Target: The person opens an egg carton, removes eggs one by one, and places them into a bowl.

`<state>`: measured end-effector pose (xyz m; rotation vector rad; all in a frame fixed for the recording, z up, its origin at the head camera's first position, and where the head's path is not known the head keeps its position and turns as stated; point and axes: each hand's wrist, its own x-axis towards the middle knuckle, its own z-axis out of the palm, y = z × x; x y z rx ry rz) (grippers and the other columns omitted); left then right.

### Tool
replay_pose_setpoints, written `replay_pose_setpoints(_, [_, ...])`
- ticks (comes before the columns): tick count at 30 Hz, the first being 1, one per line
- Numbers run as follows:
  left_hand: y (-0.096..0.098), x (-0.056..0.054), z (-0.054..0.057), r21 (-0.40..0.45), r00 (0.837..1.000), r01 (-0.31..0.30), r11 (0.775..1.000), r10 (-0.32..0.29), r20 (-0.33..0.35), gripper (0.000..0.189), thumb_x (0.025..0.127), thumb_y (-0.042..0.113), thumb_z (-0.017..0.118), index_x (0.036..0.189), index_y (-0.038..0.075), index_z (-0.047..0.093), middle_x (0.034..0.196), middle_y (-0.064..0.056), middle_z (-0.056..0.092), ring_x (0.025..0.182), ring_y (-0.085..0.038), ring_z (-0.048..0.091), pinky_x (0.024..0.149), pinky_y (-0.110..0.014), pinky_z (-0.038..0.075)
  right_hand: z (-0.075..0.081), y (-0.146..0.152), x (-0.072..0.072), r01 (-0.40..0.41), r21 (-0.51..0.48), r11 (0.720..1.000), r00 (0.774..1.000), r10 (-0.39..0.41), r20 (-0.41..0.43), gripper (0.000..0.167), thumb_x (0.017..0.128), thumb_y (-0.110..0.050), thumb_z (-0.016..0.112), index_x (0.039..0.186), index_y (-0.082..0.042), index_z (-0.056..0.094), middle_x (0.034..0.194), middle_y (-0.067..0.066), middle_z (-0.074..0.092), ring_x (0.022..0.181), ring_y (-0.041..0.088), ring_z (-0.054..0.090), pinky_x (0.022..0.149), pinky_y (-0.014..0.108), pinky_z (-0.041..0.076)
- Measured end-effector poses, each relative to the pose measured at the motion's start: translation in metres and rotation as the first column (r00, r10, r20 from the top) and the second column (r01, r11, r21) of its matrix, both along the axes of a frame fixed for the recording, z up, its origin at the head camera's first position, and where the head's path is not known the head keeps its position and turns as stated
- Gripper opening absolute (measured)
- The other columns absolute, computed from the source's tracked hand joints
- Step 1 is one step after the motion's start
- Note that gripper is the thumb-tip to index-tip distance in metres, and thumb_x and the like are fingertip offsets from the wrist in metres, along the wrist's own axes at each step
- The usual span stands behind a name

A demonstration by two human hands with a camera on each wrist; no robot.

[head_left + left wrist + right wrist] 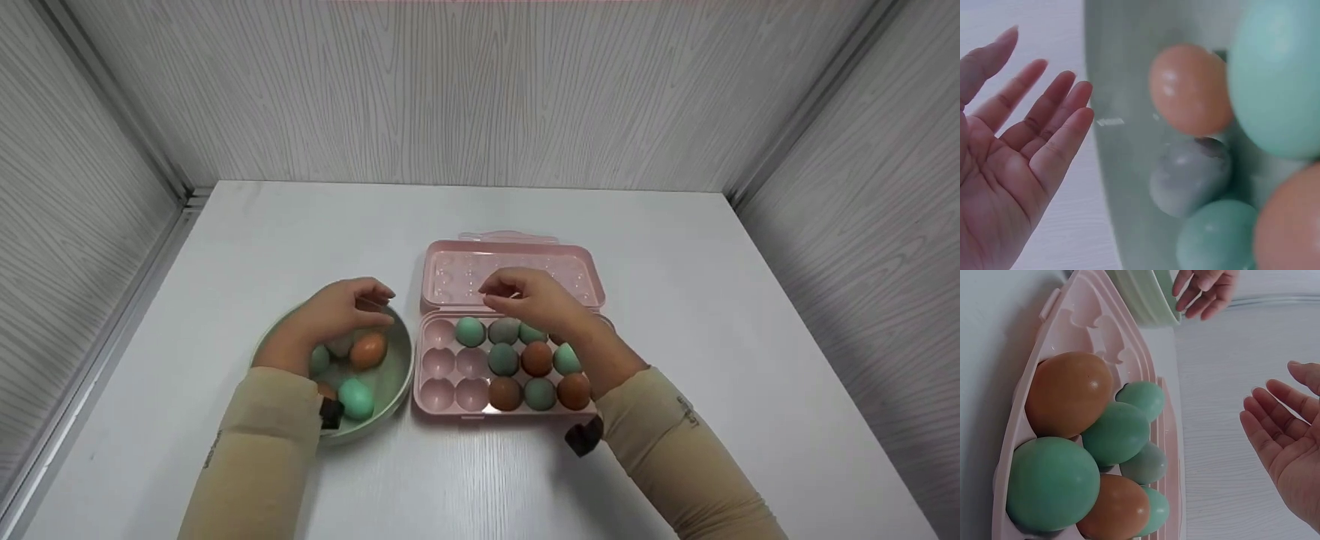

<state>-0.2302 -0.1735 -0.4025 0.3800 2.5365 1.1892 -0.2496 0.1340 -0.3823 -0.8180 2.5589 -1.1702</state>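
Observation:
Over the far side of a pale green bowl (403,375) hovers my left hand (341,309), its fingers relaxed and holding nothing. Brown, grey and green eggs lie in the bowl, among them a brown egg (368,351) and a bright green egg (355,398); my left forearm hides part of them. My right hand (534,298) is above the hinge side of an open pink egg carton (450,412), fingers loosely bent with nothing in them. Brown, green and grey-green eggs fill the carton's middle and right cups, such as a brown egg (1069,394). Several cups at its left hold no egg.
The carton's lid (442,277) lies folded back behind the cups. Bowl and carton stand side by side on a white table (480,480). Pale wood-grain panels (480,97) rise at the back and on both sides.

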Motion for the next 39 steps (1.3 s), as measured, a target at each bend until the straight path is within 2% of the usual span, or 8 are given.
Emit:
replay_pose_setpoints(9, [0.018,0.006,0.02,0.08,0.998,-0.047,0.996,0.05,-0.042,0.042,0.084,0.027,0.066,0.121,0.01,0.054,0.124,-0.01,0.054,0.116,-0.027,0.051,0.094,-0.04,0.042,-0.002,0.006,-0.002,0.005,-0.055,0.998,1.0,-0.004,0.009,0.016,0.088,-0.025,0.062,0.102,-0.02,0.065,0.099,-0.004,0.063,0.093,0.01,0.057,0.087,0.031,0.046])
replay_pose_setpoints(15, [0.031,0.013,0.028,0.167,0.989,-0.122,0.978,0.134,-0.065,0.043,0.085,0.026,0.066,0.123,0.012,0.052,0.126,-0.007,0.052,0.118,-0.024,0.049,0.094,-0.04,0.043,-0.005,0.013,0.0,-0.003,-0.08,0.997,1.0,0.005,0.02,0.021,0.085,-0.022,0.066,0.104,-0.016,0.064,0.101,-0.003,0.063,0.096,0.012,0.058,0.089,0.033,0.046])
replay_pose_setpoints(21, [0.041,0.019,0.029,0.252,0.986,-0.121,0.96,0.145,-0.081,0.047,0.083,0.028,0.067,0.125,0.014,0.051,0.128,-0.003,0.051,0.12,-0.021,0.047,0.095,-0.038,0.042,-0.009,0.021,0.0,0.03,-0.09,0.995,0.999,-0.027,0.037,0.027,0.083,-0.022,0.069,0.109,-0.016,0.064,0.104,-0.002,0.063,0.098,0.014,0.058,0.089,0.032,0.046])
replay_pose_setpoints(28, [0.049,0.025,0.022,0.294,0.994,-0.084,0.952,0.101,-0.045,0.051,0.083,0.031,0.068,0.128,0.017,0.049,0.131,0.0,0.048,0.123,-0.018,0.044,0.098,-0.037,0.039,-0.012,0.028,0.002,0.088,-0.127,0.988,0.995,-0.08,0.068,0.03,0.082,-0.018,0.07,0.111,-0.017,0.064,0.104,-0.002,0.064,0.1,0.016,0.058,0.089,0.033,0.046])
replay_pose_setpoints(33, [0.051,0.026,0.02,0.313,0.996,-0.061,0.948,0.078,-0.043,0.052,0.084,0.031,0.066,0.129,0.015,0.048,0.133,-0.003,0.047,0.124,-0.019,0.043,0.1,-0.037,0.037,-0.014,0.026,0.002,0.085,-0.145,0.986,0.995,-0.075,0.073,0.031,0.082,-0.018,0.069,0.112,-0.016,0.063,0.104,-0.001,0.064,0.101,0.018,0.058,0.09,0.035,0.046])
replay_pose_setpoints(37, [0.053,0.026,0.018,0.327,0.996,-0.07,0.942,0.083,-0.027,0.051,0.084,0.03,0.066,0.129,0.014,0.048,0.133,-0.004,0.047,0.125,-0.02,0.042,0.101,-0.037,0.036,-0.02,0.02,0.001,0.094,-0.161,0.983,0.993,-0.081,0.083,0.03,0.082,-0.019,0.07,0.111,-0.014,0.063,0.105,-0.001,0.064,0.101,0.017,0.058,0.09,0.033,0.046])
replay_pose_setpoints(39, [0.055,0.027,0.018,0.357,0.996,-0.077,0.931,0.085,-0.008,0.051,0.084,0.028,0.067,0.129,0.013,0.048,0.133,-0.005,0.047,0.125,-0.021,0.042,0.101,-0.036,0.036,-0.027,0.016,-0.001,0.105,-0.164,0.981,0.993,-0.094,0.073,0.029,0.081,-0.017,0.07,0.11,-0.014,0.063,0.104,0.0,0.064,0.101,0.016,0.058,0.089,0.031,0.047])
